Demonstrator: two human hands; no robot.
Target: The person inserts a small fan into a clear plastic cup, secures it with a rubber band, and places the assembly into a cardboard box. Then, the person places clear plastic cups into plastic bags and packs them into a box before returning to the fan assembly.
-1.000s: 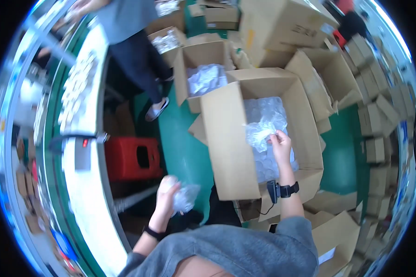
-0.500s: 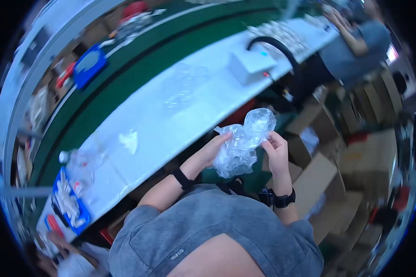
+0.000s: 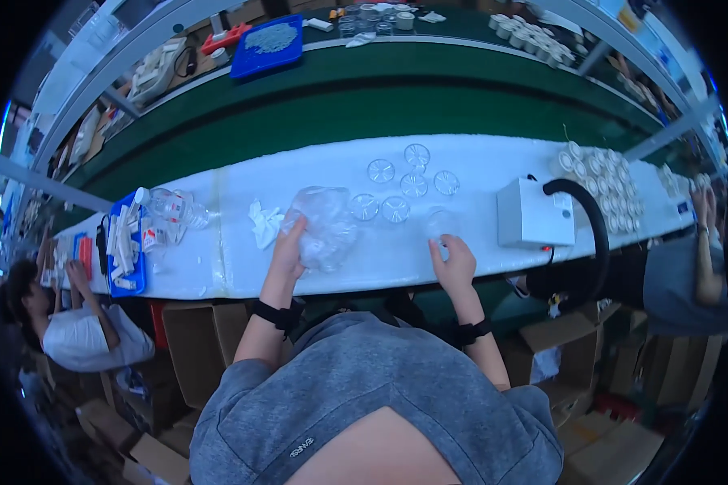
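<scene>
Over the white work table point(image 3: 299, 283), my left hand point(image 3: 289, 250) is closed on a crumpled clear plastic bag point(image 3: 325, 226). Some rounded shapes seem to be inside it, but the film blurs them. To the right, my right hand point(image 3: 456, 263) pinches the near edge of a round clear plastic piece point(image 3: 439, 221) at the tabletop. Whether that piece rests on the table or hangs just above, I cannot tell. Between and beyond my hands lie several similar round clear pieces point(image 3: 414, 185) with ribbed faces.
A white box-shaped machine point(image 3: 534, 214) with a thick black hose point(image 3: 594, 218) stands right, before rows of white round parts point(image 3: 607, 190). Left are crumpled white tissue point(image 3: 264, 224), clear bottles point(image 3: 170, 206) and a blue tray point(image 3: 129, 275). Co-workers point(image 3: 89, 327) sit at both ends; cardboard boxes point(image 3: 562, 347) fill the floor.
My view has swung left from the floor boxes to the table. The bag, earlier between both hands, is now in my left hand alone over the table; my right hand has let it go.
</scene>
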